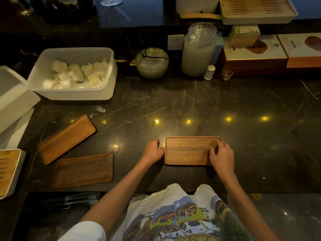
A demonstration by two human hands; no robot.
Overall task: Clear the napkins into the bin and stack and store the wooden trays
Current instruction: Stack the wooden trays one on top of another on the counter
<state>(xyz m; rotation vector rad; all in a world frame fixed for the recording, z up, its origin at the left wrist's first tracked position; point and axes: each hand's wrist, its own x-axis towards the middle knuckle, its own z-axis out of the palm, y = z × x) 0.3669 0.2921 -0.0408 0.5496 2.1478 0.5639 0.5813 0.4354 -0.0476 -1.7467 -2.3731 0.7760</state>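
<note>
A rectangular wooden tray (pixel 188 150) lies flat on the dark marble counter (pixel 191 105) in front of me. My left hand (pixel 153 151) presses against its left short edge. My right hand (pixel 221 154) rests on the tray's right end, fingers curled over the wood. Two more wooden trays lie to the left: one angled (pixel 66 139), one nearer the counter's front edge (pixel 83 170). A white bin (pixel 111 79) at the back left holds several crumpled napkins (pixel 78 75).
A second white container (pixel 12 98) sits at the far left, with a slatted bamboo tray (pixel 8 171) below it. At the back stand a glass bowl (pixel 152 63), a tall jar (pixel 198 53), a small white shaker (pixel 209 72) and boxes (pixel 253 53).
</note>
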